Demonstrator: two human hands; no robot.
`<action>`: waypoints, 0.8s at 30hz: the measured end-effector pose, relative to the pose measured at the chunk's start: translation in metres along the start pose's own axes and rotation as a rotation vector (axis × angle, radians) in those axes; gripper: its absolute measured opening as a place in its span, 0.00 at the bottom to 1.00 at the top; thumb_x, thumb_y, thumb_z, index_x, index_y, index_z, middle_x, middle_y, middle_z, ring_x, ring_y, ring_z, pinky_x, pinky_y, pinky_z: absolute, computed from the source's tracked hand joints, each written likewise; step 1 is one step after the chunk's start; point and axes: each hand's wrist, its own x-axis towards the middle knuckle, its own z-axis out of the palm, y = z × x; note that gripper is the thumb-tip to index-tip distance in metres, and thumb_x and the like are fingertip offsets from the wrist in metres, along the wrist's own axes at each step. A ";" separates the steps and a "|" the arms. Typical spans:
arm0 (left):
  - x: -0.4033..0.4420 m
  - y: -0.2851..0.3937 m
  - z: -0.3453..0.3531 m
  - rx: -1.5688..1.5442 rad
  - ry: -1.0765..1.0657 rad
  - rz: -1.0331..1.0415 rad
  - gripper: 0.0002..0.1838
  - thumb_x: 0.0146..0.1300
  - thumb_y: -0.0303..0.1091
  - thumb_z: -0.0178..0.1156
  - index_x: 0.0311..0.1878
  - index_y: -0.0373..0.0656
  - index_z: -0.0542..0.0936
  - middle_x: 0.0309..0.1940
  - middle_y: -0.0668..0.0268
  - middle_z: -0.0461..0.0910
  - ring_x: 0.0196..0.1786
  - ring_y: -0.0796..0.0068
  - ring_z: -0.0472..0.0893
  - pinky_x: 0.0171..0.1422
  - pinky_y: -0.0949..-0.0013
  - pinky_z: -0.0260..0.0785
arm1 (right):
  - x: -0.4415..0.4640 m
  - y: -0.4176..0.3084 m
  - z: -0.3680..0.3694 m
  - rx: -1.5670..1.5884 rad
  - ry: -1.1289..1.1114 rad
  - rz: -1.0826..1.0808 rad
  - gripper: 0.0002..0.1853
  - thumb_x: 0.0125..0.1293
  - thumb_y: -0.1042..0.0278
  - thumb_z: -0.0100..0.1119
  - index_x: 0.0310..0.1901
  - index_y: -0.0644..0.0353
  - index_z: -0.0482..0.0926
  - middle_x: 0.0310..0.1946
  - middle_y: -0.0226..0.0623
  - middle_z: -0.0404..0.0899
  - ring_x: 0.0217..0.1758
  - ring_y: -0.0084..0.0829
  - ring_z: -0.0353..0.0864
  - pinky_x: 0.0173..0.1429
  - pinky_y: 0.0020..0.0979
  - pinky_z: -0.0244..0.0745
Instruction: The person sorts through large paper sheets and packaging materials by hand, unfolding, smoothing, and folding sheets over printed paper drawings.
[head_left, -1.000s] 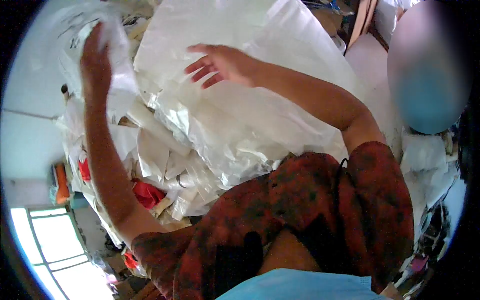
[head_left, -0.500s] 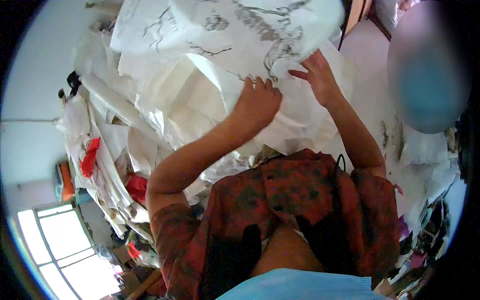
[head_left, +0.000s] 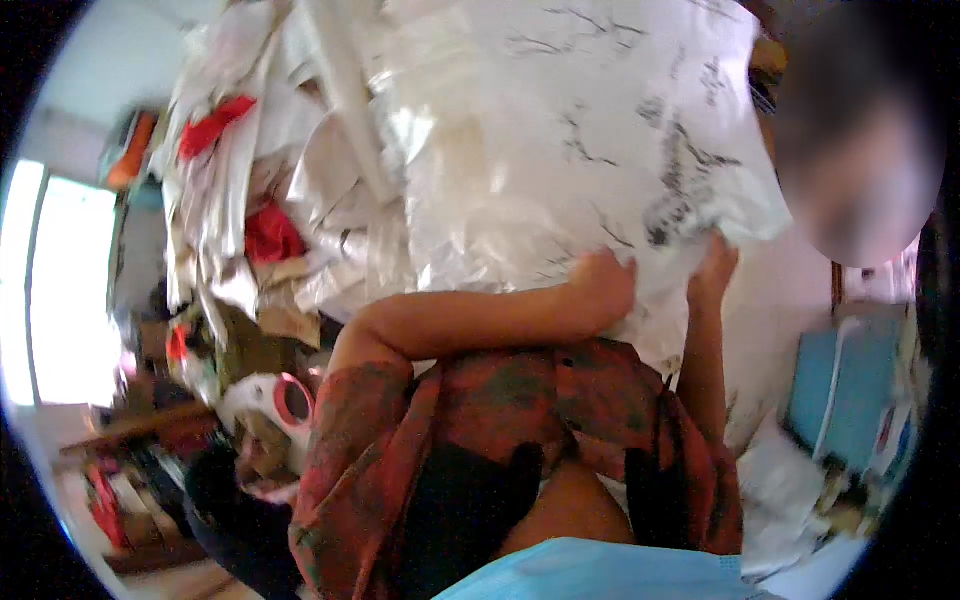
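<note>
A large white sheet (head_left: 530,130) with black ink drawings of branches spreads across the upper middle. At its near edge, my left hand (head_left: 604,285) is closed on the sheet, in front of my chest. A short way to the right, my right hand (head_left: 714,268) pinches the sheet near its lower right corner. The ink drawing is densest just above and between the hands. Thin, translucent crumpled sheeting (head_left: 450,240) lies along the left side of the drawn sheet.
Piled paper rolls and scraps (head_left: 340,170) lie at the left, with red cloth (head_left: 272,234) among them. A window (head_left: 75,290) is at the far left. A blue panel (head_left: 842,390) stands at the right. A blurred patch hides the upper right.
The view has turned. From apart and open over the pale sheeting, my hands have come to the drawn sheet's near edge and closed on it; the sheet has come into view.
</note>
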 end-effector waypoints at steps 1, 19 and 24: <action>-0.010 -0.005 -0.014 -0.112 0.005 0.059 0.35 0.60 0.50 0.56 0.66 0.39 0.65 0.53 0.40 0.74 0.51 0.47 0.78 0.53 0.47 0.72 | 0.010 -0.004 -0.002 0.339 0.072 0.212 0.20 0.60 0.75 0.49 0.56 0.63 0.73 0.55 0.46 0.74 0.59 0.43 0.70 0.67 0.43 0.53; -0.287 -0.424 0.102 0.224 1.188 -1.296 0.29 0.52 0.42 0.65 0.54 0.32 0.74 0.51 0.47 0.76 0.57 0.48 0.73 0.63 0.58 0.65 | 0.055 0.024 -0.069 -0.039 0.574 0.328 0.44 0.64 0.68 0.55 0.73 0.64 0.38 0.73 0.55 0.43 0.74 0.48 0.52 0.72 0.40 0.54; -0.363 -0.486 0.198 0.003 0.622 -1.905 0.43 0.56 0.58 0.58 0.72 0.51 0.59 0.69 0.56 0.61 0.73 0.60 0.57 0.74 0.52 0.48 | 0.069 -0.053 -0.091 -0.165 0.556 0.048 0.40 0.63 0.72 0.52 0.73 0.61 0.43 0.73 0.53 0.45 0.75 0.47 0.51 0.73 0.40 0.52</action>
